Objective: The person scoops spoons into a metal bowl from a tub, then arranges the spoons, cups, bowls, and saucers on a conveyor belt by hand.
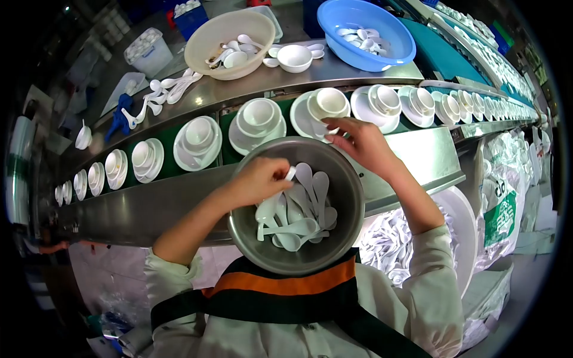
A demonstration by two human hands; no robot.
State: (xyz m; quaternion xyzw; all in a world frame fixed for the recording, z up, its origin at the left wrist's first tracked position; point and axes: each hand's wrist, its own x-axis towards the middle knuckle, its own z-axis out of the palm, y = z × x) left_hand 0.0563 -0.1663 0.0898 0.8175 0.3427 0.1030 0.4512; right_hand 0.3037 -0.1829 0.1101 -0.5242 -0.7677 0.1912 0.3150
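A grey metal bowl (356,203) in front of my body holds several white spoons (303,225). Over its left side, my left hand (262,180) is closed, with the end of a white spoon (290,173) showing at its fingertips. My right hand (365,146) reaches past the bowl's far rim to a white cup (332,103) on its saucer (301,113). Its thumb and forefinger are bent around a small white piece at the saucer's near edge; what that piece is I cannot make out.
A green conveyor belt (225,140) carries a row of stacked cups and saucers. Behind it stand a cream basin (200,48) and a blue basin (382,58) with spoons, plus loose spoons (173,86). A white tub (468,238) of spoons is at my right.
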